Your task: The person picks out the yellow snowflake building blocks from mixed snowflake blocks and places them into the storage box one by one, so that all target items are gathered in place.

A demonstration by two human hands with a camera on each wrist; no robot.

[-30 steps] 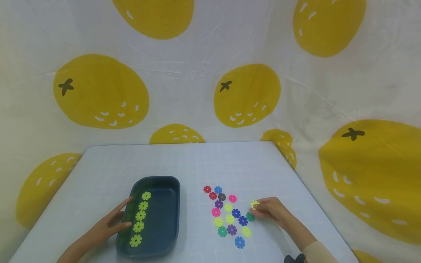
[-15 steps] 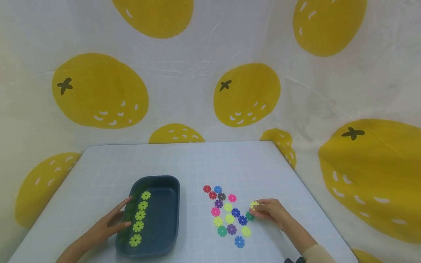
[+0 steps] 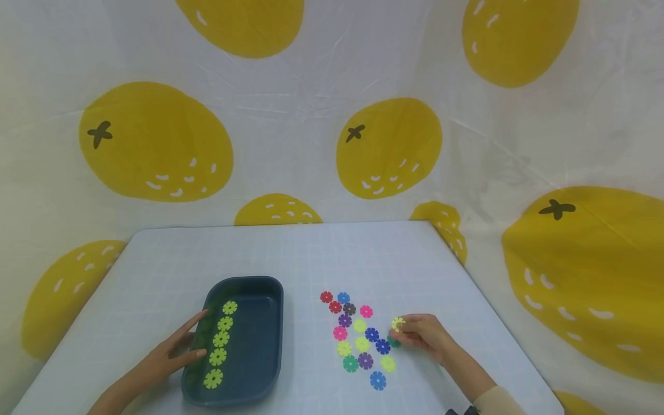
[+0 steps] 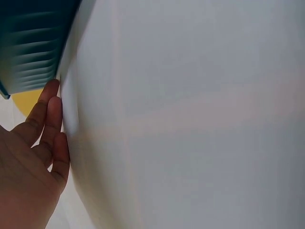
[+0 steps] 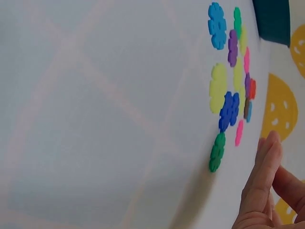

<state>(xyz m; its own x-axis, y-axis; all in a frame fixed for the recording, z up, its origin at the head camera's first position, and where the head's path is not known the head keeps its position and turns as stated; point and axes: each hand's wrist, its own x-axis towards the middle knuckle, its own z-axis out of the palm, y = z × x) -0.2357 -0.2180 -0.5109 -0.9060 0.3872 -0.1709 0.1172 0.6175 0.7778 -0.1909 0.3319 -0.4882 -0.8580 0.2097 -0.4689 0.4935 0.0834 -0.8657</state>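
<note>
My right hand (image 3: 422, 333) pinches a yellow snowflake disc (image 3: 397, 324) between thumb and fingertips, at the right side of the loose discs. A green disc (image 3: 393, 340) shows partly behind those fingers. In the right wrist view, the fingers (image 5: 262, 176) point up and the held disc is hidden. My left hand (image 3: 168, 357) rests at the left rim of a dark blue tray (image 3: 280, 340), fingers spread and fairly straight. The left wrist view has its fingertips (image 4: 51, 88) right at the tray's ribbed outer wall (image 4: 33, 57). Inside the tray, several yellow discs (image 3: 221, 339) lie in a column.
On the white table (image 3: 311, 253), discs lie loosely grouped right of the tray, among them a purple disc (image 3: 365, 361), a light blue disc (image 3: 378, 380), a red disc (image 3: 326, 297) and a pink disc (image 3: 340, 333). A lemon-print cloth (image 3: 290, 144) hangs behind the table.
My right hand, with the yellow disc, has shifted very slightly left and now covers more of the green disc. The left hand stays at the tray.
</note>
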